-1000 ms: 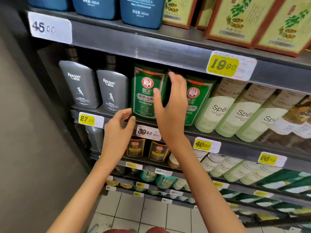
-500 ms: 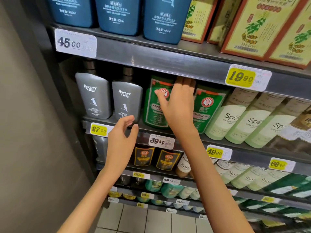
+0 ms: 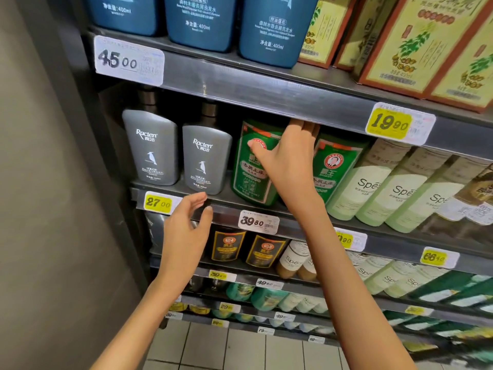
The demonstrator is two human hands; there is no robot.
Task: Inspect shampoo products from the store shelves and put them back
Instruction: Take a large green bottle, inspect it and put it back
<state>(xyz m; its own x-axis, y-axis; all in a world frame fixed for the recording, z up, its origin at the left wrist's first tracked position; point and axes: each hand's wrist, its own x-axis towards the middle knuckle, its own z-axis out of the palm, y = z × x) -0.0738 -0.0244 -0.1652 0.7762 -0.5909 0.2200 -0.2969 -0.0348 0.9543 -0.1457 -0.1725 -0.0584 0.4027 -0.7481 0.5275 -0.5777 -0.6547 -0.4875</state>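
Right hand (image 3: 286, 161) has its grip round the green shampoo bottle (image 3: 246, 182) on the shelf (image 3: 226, 213), left hand (image 3: 184, 231) loose, holding nothing.

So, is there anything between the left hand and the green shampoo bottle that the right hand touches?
Nothing visible does. The left hand hovers open in front of the shelf rail, lower left of the green shampoo bottle. The grey Raclen bottle stands beside that bottle, to the side of the path.

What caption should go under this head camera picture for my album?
Right hand grips a green shampoo bottle on the shelf while left hand hovers open below.
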